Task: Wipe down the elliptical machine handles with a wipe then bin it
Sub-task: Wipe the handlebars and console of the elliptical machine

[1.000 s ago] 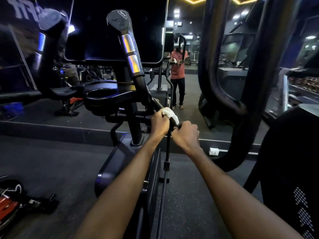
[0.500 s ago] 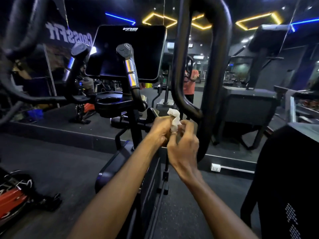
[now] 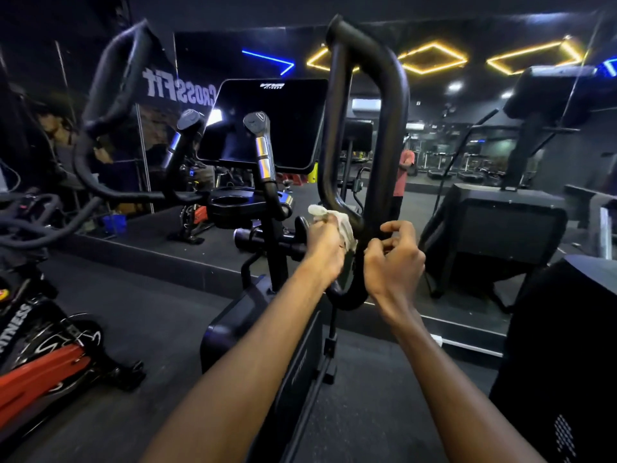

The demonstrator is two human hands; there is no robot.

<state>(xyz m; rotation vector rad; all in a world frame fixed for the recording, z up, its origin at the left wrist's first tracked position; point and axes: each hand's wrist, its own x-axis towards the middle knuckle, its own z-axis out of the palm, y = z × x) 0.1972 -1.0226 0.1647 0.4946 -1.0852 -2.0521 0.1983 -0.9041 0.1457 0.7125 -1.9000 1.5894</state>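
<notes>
While the left hand [image 3: 323,248] is closed around a crumpled white wipe [image 3: 337,222], it presses the cloth against the lower bend of the tall black loop handle [image 3: 389,105] of the elliptical machine. Part of the wipe sticks out above the knuckles and part hangs between the hand and the tube. Just to the right of it, across the same tube, the right hand [image 3: 394,262] sits with its fingers curled and half parted, the thumb and forefinger raised beside the handle; whether they touch the tube cannot be told. Beyond the left hand stand the short fixed grip with silver sensor bands [image 3: 262,152] and the dark console screen [image 3: 267,121]. Farther left of that hand curves the other long handle [image 3: 117,78]. Below and left of both forearms a red and black exercise bike [image 3: 43,359] stands on the dark floor [image 3: 150,329].
</notes>
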